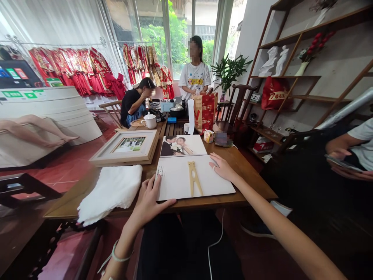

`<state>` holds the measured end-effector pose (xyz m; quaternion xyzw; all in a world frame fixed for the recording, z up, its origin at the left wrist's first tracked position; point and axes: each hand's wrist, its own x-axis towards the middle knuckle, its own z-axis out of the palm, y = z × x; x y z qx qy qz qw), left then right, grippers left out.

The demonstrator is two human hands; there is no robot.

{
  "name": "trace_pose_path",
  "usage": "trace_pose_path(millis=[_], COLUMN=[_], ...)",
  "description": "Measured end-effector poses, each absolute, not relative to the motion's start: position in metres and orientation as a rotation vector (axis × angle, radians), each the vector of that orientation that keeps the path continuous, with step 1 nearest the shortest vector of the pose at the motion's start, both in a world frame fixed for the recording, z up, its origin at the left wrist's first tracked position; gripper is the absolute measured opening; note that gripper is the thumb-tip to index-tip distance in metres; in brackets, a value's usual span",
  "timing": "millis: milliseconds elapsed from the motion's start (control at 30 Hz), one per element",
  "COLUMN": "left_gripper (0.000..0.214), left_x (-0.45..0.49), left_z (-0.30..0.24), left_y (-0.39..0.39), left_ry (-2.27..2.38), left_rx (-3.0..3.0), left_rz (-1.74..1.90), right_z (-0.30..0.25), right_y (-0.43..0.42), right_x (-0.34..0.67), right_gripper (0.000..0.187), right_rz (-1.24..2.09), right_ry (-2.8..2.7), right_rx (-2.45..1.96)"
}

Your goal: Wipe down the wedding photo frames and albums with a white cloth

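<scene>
An open photo album (175,182) lies on the wooden table in front of me. Its far page carries a wedding photo (183,146); the near page is mostly white with small print at its left edge. A pale yellow clip-shaped tool (193,179) with two legs rests on that near page. Around the album's near left corner my left hand (151,198) is spread, thumb along the front edge. My right hand (220,167) lies flat on the page's right side, fingers stretched out, a ring on one finger. Neither hand touches the yellow tool.
Left of the album are a framed photo (125,147) and a folded white cloth (112,190). Beyond it stand a paper bag (205,112), a small box (208,136) and a lidded white cup (149,120). Two people are at the far end; another sits at right with a phone.
</scene>
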<state>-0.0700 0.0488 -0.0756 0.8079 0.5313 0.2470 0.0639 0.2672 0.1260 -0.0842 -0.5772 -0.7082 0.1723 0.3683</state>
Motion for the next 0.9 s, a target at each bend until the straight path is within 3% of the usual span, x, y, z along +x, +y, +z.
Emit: trace_pose_path(millis=[133, 267, 367, 533, 700, 900], left_gripper=[0.088, 0.066, 0.062, 0.07, 0.051, 0.031], left_x=[-0.064, -0.071, -0.1, -0.17, -0.207, -0.193], left_z=[-0.072, -0.041, -0.019, -0.04, -0.067, -0.052], left_y=[0.037, 0.008, -0.013, -0.013, 0.01, 0.024], left_ry=[1.627, 1.516, 1.642, 1.894, 1.887, 2.035], left_rx=[2.431, 2.521, 2.591, 2.674, 2.814, 2.866], left_rz=[0.77, 0.918, 1.126, 0.934, 0.9, 0.727], right_z=[-0.086, -0.085, -0.083, -0.079, -0.085, -0.086], right_y=[0.124, 0.127, 0.126, 0.122, 0.121, 0.118], right_x=[0.267, 0.266, 0.266, 0.268, 0.266, 0.263], right_gripper=[0.043, 0.042, 0.04, 0.036, 0.044, 0.045], right_rz=[0.475, 0.467, 0.46, 0.465, 0.454, 0.294], right_ry=[-1.821, -1.785, -1.752, -1.754, -1.858, -1.993], right_rx=[-1.459, -1.456, -1.44, -1.436, -1.481, -1.491])
